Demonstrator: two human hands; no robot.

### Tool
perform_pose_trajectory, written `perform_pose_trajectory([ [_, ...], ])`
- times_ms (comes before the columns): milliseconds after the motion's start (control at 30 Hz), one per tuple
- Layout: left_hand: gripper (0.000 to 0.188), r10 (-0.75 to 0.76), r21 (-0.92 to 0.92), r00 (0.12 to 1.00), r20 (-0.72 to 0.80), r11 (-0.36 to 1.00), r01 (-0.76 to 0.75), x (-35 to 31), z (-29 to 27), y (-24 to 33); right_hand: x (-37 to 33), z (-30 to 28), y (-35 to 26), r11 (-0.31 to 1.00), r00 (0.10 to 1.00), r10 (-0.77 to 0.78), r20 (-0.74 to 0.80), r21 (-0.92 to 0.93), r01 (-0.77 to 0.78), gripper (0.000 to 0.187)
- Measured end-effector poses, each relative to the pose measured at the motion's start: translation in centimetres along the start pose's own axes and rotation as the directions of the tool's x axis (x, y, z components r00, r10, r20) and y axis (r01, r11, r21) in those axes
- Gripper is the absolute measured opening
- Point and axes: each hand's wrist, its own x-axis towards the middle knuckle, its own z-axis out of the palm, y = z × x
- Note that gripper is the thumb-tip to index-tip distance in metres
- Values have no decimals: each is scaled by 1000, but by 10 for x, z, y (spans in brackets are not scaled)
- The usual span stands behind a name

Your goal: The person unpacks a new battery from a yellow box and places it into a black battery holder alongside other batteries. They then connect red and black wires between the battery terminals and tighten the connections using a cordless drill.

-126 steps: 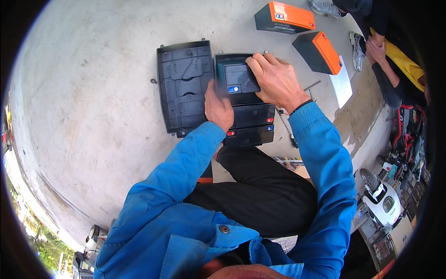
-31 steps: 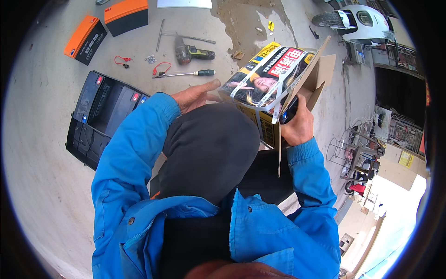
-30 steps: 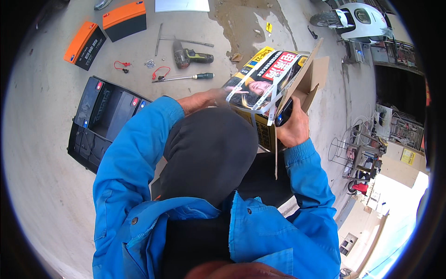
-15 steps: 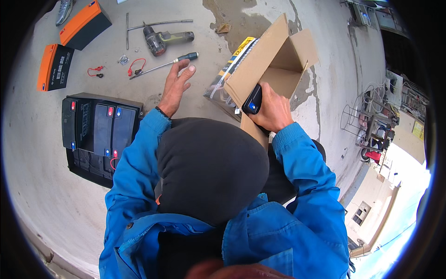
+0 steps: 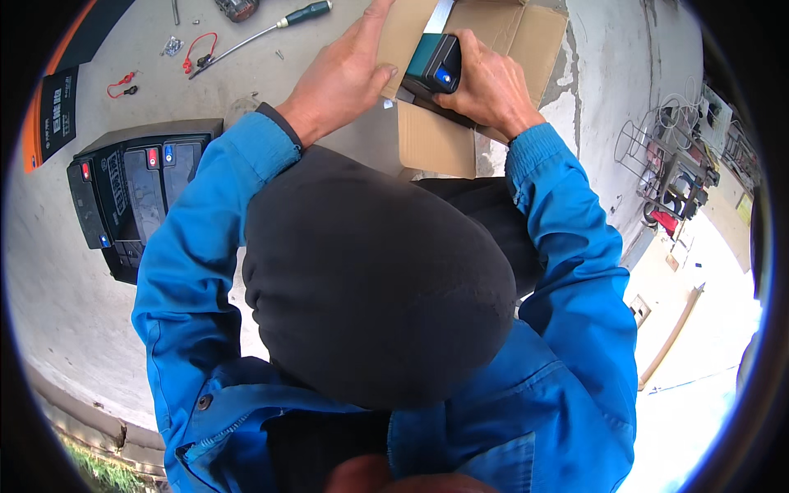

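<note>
Head view: right hand (image 5: pixel 493 88) grips battery (image 5: pixel 433 67), blue terminal (image 5: pixel 445 76) facing camera, long axis unclear; left hand (image 5: pixel 340 86) spread.

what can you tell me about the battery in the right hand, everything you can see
The battery is a boxy block, apparently hard plastic, with a dark green side and a blackish end face. A blue patch with a bright spot, probably a terminal, sits near one corner. It is tilted at the mouth of the open cardboard box, gripped by the right hand. Its far end is hidden, so how deep it reaches is unclear.
</note>
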Motion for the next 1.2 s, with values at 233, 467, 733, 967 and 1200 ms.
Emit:
perform_pose_trajectory([
  [233, 86, -111, -17, 993, 44, 994, 112, -4, 3, -10, -10, -31, -8, 998, 995, -36, -95, -63, 30, 85],
  [467, 85, -339, 102, 929, 151, 940, 326, -1, -25, -2, -82, -129, -52, 998, 958, 62, -281, 27, -56, 96],
  [733, 114, 61, -364, 935, -350, 911, -195, -53, -70, 52, -87, -228, -179, 931, 864, -365, -347, -140, 337, 100],
  [967, 93, -571, -629, 408, -712, 777, -11, -127, -135, 99, -22, -216, -319, 780, 765, -585, -271, 73, 622, 102],
  [1200, 113, -554, -340, 500, -666, 822, 458, -227, -173, 114, 15, -115, -400, 859, 873, -488, 2, 181, 480, 95],
])
